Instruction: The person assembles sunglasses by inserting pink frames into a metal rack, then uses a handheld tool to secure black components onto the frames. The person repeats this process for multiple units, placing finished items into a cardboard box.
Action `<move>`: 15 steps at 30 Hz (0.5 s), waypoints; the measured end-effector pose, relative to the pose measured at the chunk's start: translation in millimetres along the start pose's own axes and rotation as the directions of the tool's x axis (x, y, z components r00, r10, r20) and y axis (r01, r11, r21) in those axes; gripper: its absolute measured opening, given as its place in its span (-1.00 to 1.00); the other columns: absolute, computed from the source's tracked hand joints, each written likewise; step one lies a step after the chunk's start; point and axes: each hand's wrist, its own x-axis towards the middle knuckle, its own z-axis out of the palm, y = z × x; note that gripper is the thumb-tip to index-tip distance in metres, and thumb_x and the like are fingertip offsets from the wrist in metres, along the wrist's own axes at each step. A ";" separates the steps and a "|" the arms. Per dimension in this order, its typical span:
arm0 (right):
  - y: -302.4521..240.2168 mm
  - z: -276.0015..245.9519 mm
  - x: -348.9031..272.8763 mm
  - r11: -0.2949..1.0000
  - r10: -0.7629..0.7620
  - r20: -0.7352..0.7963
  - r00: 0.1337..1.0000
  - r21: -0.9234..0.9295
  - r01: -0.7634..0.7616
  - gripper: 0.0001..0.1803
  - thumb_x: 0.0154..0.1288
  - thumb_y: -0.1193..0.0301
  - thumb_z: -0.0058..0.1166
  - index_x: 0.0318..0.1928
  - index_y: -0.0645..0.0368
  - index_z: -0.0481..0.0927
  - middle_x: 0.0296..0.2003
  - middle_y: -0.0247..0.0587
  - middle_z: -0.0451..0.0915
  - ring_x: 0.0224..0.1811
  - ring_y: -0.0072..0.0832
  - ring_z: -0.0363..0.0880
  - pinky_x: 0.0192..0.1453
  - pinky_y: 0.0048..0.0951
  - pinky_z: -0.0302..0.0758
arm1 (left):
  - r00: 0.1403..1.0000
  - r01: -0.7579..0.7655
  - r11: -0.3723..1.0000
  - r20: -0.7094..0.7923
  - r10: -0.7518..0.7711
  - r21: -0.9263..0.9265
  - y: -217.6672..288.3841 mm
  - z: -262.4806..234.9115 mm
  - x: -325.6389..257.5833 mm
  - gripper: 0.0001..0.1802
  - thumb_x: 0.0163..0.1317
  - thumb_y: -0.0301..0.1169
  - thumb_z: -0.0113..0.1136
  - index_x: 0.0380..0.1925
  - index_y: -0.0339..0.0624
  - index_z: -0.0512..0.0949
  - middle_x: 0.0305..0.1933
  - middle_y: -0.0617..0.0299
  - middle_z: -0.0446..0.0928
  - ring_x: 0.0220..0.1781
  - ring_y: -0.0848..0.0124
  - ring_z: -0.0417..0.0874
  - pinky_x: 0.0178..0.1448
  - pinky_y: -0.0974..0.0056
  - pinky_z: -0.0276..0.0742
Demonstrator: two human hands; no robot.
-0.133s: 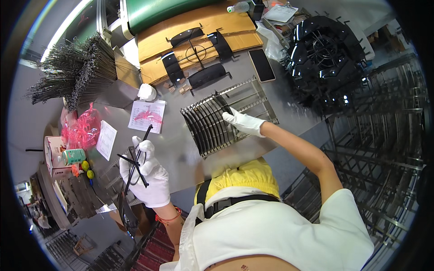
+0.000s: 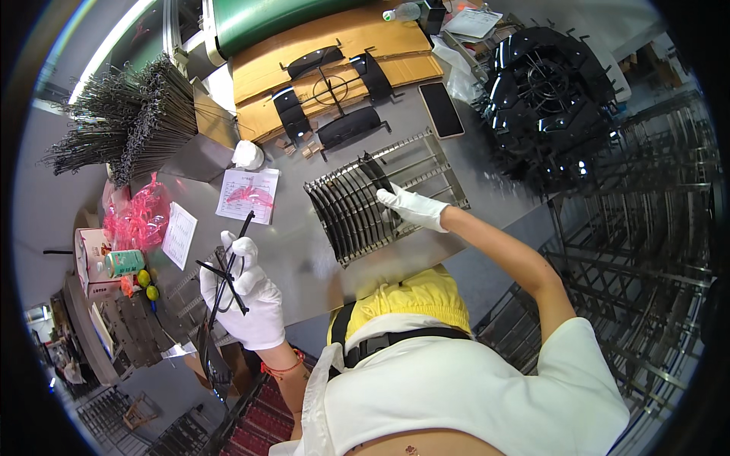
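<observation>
My left hand (image 2: 247, 300), in a white glove, is closed round a black wire frame (image 2: 226, 275) with crossing bars and a curved wire. A glossy black curved plate (image 2: 215, 363) hangs below that hand, apparently joined to the frame. At the middle of the bench lies a metal slotted rack (image 2: 430, 163) with several black curved plates (image 2: 338, 209) standing in a row. My gloved right hand (image 2: 411, 207) reaches in from the right and pinches the rightmost black plate (image 2: 374, 169); its fingertips are partly hidden behind the plate.
A wire frame with several black plates (image 2: 348, 129) rests on cardboard (image 2: 255, 72) at the back. Bundled black wires (image 2: 144, 114) stand at left, near a pink bag (image 2: 144, 216). A phone (image 2: 441, 110) and stacked black assemblies (image 2: 544, 91) are at right; metal racks (image 2: 646, 220) stand beyond.
My right hand has shifted very slightly to the right, still at the same plate. My left hand has drifted a little to the left with the wire frame.
</observation>
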 end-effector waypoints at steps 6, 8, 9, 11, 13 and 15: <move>4.6 -3.5 -1.5 0.998 -0.017 -0.056 0.998 -0.063 0.014 -0.04 0.39 -0.22 -0.16 0.49 0.22 -0.07 0.24 0.07 0.40 -0.10 -0.36 0.54 0.03 -0.29 0.49 | 1.000 -0.006 1.000 -0.019 0.006 -0.014 -3.7 0.9 -0.9 -0.36 0.37 -0.14 -0.02 0.31 -0.38 0.26 0.14 -0.10 0.35 -0.34 0.25 0.57 -0.36 0.37 0.52; 9.4 0.0 -2.9 0.999 0.046 -0.038 0.998 -0.019 -0.046 0.03 0.35 -0.26 -0.12 0.50 0.24 -0.11 0.20 0.09 0.44 -0.14 -0.33 0.55 0.03 -0.30 0.49 | 1.000 0.000 1.000 0.000 0.000 -0.012 -4.7 -1.0 -0.8 -0.36 0.37 -0.15 -0.02 0.31 -0.39 0.26 0.16 -0.13 0.35 -0.33 0.25 0.57 -0.34 0.36 0.53; 10.7 1.2 -3.8 0.997 0.078 -0.026 0.997 0.003 -0.078 0.07 0.32 -0.28 -0.10 0.50 0.25 -0.13 0.17 0.10 0.46 -0.15 -0.32 0.56 0.03 -0.30 0.49 | 1.000 0.006 1.000 0.010 -0.006 -0.016 -4.0 -3.7 -0.4 -0.36 0.38 -0.15 -0.03 0.31 -0.39 0.26 0.19 -0.14 0.35 -0.32 0.25 0.57 -0.31 0.37 0.54; 18.3 -4.8 -5.0 0.997 0.067 -0.041 0.997 -0.038 -0.068 0.15 0.27 -0.32 -0.07 0.50 0.31 -0.17 0.21 0.20 0.44 0.23 -0.15 0.44 0.27 -0.30 0.37 | 1.000 -0.009 1.000 0.018 0.008 0.027 -0.4 -7.9 0.9 -0.36 0.38 -0.15 -0.03 0.31 -0.38 0.26 0.22 -0.17 0.35 -0.28 0.24 0.58 -0.26 0.34 0.56; 32.4 -11.4 -0.2 0.992 0.025 -0.069 0.997 -0.125 -0.034 0.15 0.28 -0.32 -0.08 0.50 0.32 -0.17 0.27 0.25 0.36 0.38 -0.12 0.30 0.36 -0.30 0.28 | 0.999 -0.049 0.991 0.014 0.048 0.121 4.0 -9.8 3.4 -0.37 0.38 -0.15 -0.04 0.31 -0.37 0.27 0.26 -0.19 0.35 -0.22 0.21 0.59 -0.19 0.30 0.57; 25.2 1.2 0.0 0.980 -0.057 -0.144 0.988 -0.198 0.028 0.11 0.29 -0.32 -0.12 0.49 0.31 -0.11 0.29 0.29 0.34 0.36 -0.02 0.34 0.37 -0.24 0.29 | 0.935 -0.299 0.886 -0.075 0.346 0.355 6.0 -0.8 15.7 -0.42 0.39 -0.16 -0.06 0.30 -0.28 0.31 0.21 -0.16 0.44 -0.03 0.11 0.58 -0.13 0.06 0.58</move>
